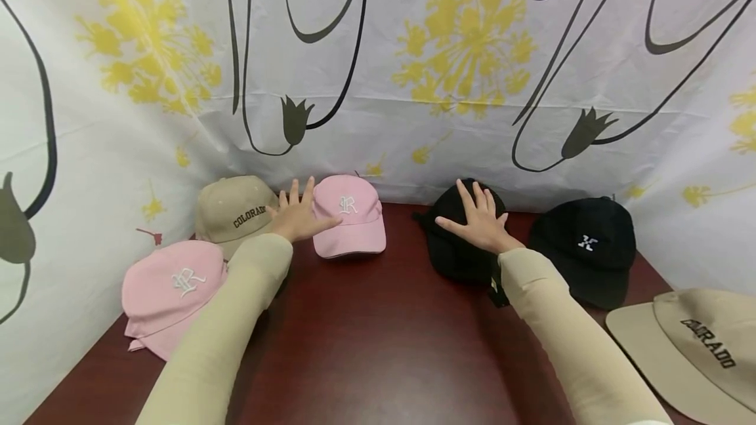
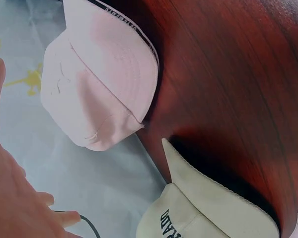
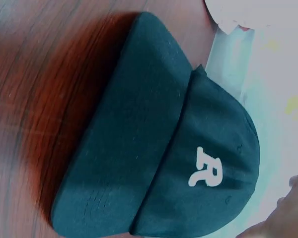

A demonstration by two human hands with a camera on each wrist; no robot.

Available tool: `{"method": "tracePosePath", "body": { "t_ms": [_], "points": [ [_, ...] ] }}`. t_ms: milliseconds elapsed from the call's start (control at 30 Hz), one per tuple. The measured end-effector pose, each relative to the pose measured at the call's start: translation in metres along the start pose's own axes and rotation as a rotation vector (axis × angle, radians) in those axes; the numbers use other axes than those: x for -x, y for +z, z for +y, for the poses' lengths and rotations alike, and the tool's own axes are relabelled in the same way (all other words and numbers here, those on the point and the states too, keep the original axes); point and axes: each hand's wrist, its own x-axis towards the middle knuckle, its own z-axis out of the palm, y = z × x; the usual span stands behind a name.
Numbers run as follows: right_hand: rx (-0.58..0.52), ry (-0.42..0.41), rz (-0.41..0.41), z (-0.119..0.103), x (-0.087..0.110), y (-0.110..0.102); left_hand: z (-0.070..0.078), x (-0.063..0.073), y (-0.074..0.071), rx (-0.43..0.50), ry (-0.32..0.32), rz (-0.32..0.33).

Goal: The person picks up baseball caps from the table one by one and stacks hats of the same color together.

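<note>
1. The left hand (image 1: 297, 216) is spread wide, fingers apart, with hold of nothing; in the head view it overlaps the left edge of the central pink cap (image 1: 348, 215), a baseball cap with a white R, while the left wrist view shows the two apart.
2. The right hand (image 1: 481, 223), well to the right of the central pink cap, is likewise splayed and grasps nothing.
3. Beneath the right hand in the head view, right of the central pink cap, sits the nearer black cap (image 1: 447, 249); whether hand and cap touch, I cannot tell.
4. The tan COLORADO cap (image 1: 227, 205) stands just left of the central pink cap, partly hidden by the left hand and the left sleeve (image 1: 236, 320).
5. A second pink R cap (image 1: 159, 281) lies farther left of the central pink cap, closer to the person.
6. Far right of the central pink cap are the outer black cap (image 1: 590, 274), bearing a small white emblem, and another tan COLORADO cap (image 1: 679, 353), nearest the person.
7. The reddish-brown tabletop (image 1: 366, 340) supports the central pink cap; the floral-printed white cloth (image 1: 366, 140) rises behind it.
</note>
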Motion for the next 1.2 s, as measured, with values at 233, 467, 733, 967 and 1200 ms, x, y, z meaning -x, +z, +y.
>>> {"method": "tracePosePath", "body": {
  "t_ms": [233, 467, 733, 967, 1200],
  "points": [
    [0.002, -0.071, 0.023, -0.014, -0.012, 0.011, -0.004, -0.001, 0.005, -0.013, 0.011, -0.005],
    [-0.017, -0.151, 0.027, -0.038, -0.032, 0.029, -0.005, -0.004, 0.009, 0.026, 0.014, 0.006],
    [-0.012, -0.184, 0.003, -0.059, -0.052, 0.049, -0.012, -0.009, 0.014, 0.045, -0.025, -0.042],
    [-0.026, -0.173, -0.042, -0.065, -0.066, 0.065, -0.021, -0.018, 0.022, 0.044, -0.049, -0.066],
    [-0.089, -0.158, -0.093, -0.068, -0.076, 0.077, -0.024, -0.027, 0.028, 0.054, -0.061, -0.073]
  ]
}}
